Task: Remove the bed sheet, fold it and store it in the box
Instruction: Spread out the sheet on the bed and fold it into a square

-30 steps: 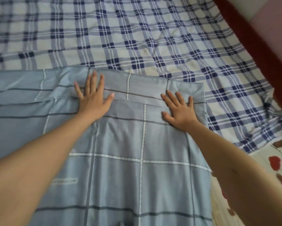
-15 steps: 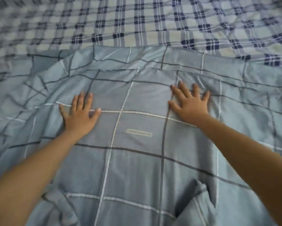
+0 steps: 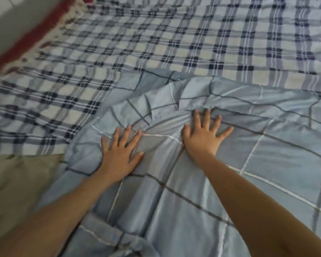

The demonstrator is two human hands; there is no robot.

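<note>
A light blue bed sheet [image 3: 258,154] with dark and white grid lines lies spread over the near half of the bed, wrinkled and bunched near its far left corner. My left hand [image 3: 120,154] presses flat on it with fingers spread. My right hand [image 3: 204,138] also presses flat on the sheet, a little farther and to the right, just below the bunched folds. Neither hand grips any cloth. No box is in view.
Under the blue sheet lies a navy and white plaid sheet [image 3: 156,43] covering the far part of the bed. A beige floral mattress edge [image 3: 17,182] shows at the left. A red border [image 3: 26,41] and a pale wall run along the upper left.
My view has swung to the left along the sheet. Both hands have slid leftward over the blue sheet toward its wrinkled left end, still flat on it.
</note>
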